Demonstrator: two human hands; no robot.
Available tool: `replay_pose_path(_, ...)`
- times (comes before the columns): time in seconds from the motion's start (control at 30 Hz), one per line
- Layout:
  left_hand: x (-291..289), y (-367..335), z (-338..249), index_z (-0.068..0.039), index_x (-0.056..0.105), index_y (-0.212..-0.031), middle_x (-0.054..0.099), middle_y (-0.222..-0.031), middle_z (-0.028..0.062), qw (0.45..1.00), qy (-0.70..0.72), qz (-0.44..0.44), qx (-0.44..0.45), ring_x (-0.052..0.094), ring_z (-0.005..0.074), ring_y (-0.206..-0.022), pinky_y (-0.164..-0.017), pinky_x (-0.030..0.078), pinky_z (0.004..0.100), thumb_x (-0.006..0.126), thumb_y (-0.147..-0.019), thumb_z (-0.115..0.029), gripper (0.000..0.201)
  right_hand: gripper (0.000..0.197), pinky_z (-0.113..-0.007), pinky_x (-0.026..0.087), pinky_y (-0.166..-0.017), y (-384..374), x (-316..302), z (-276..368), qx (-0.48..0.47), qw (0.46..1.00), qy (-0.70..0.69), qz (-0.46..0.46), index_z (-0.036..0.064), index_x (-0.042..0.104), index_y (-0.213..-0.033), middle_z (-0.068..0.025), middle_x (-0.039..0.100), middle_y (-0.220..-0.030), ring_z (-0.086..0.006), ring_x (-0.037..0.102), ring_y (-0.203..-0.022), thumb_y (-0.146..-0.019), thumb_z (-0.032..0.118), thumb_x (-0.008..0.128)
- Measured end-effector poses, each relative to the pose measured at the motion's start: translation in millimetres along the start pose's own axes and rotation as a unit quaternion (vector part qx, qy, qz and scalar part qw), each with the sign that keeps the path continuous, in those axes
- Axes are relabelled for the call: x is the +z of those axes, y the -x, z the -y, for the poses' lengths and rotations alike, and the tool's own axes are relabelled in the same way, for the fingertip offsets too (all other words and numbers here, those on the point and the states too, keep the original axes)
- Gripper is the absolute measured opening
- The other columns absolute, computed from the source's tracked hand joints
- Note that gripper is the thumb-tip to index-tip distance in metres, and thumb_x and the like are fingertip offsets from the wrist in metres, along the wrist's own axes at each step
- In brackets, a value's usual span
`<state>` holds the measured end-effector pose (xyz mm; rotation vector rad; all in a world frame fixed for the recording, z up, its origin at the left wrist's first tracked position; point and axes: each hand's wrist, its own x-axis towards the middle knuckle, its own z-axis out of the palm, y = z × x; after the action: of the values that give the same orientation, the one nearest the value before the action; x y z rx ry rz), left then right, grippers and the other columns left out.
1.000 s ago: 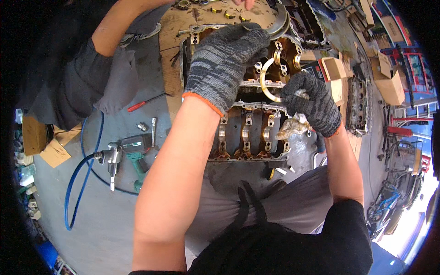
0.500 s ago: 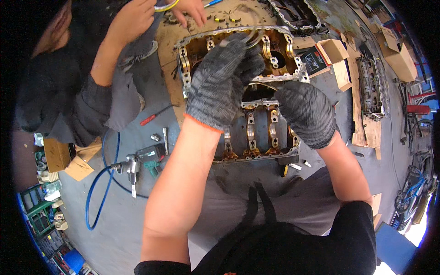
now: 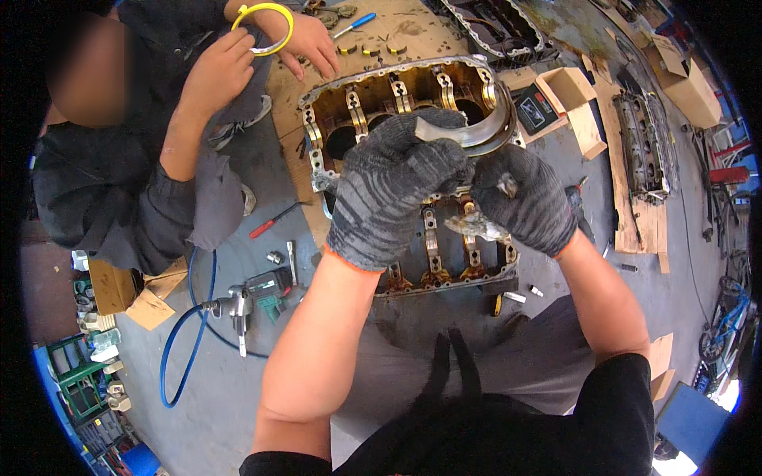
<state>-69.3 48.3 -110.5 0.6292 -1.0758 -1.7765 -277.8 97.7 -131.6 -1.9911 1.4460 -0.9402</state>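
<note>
Head view: gripping a curved metal band (image 3: 475, 136) in the fingers of the left hand (image 3: 397, 190), raised over the right end of an engine casting (image 3: 399, 89). Bunching a crumpled wrap (image 3: 478, 228) in the fingers of the right hand (image 3: 530, 200), just beside the band; cannot tell whether touching it. Best to pinch lightly by the edges, support the curve evenly and avoid scraping it, likely thin and easily scratched. Counting: 1 band at least, perhaps 2 nested; 1 lower frame (image 3: 444, 283); 3 yellow-edged shells (image 3: 371, 52) on cardboard (image 3: 287, 87); 1 blue screwdriver (image 3: 361, 22) and 1 red screwdriver (image 3: 261, 230); 1 yellow ring (image 3: 290, 30) in a co-worker's hand (image 3: 222, 67).
</note>
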Motion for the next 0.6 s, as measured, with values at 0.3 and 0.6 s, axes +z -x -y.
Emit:
replay_pose_path(0.3,-11.7,-13.8,3.9,-0.009,0.063,-0.123,0.071,-0.104,0.0059,0.963,0.24,-0.122,-0.027,0.067,0.0119,-0.085,-0.071,0.056,0.0234,0.067,-0.094,-0.024,0.033,0.036,-0.039,0.05,-0.098,-7.2,20.8,-25.5,0.158,0.819,-0.544,-0.088,0.0065,0.058,-0.121,-0.0116,0.063,-0.116,-0.0266,0.062,-0.108,-0.086,0.013,0.06)
replay_pose_path(0.6,-17.3,-23.9,9.2,-0.011,0.065,-0.122,0.071,-0.103,0.0034,0.943,0.315,-0.109,0.018,0.066,0.0128,-0.091,-0.078,0.057,0.0285,0.067,-0.095,-0.024,0.03,0.036,-0.038,0.048,-0.098,-22.3,98.8,50.2,0.077,0.915,-0.339,-0.203,0.0019,0.051,-0.132,-0.0153,0.062,-0.123,-0.0265,0.06,-0.113,-0.097,0.012,0.055)
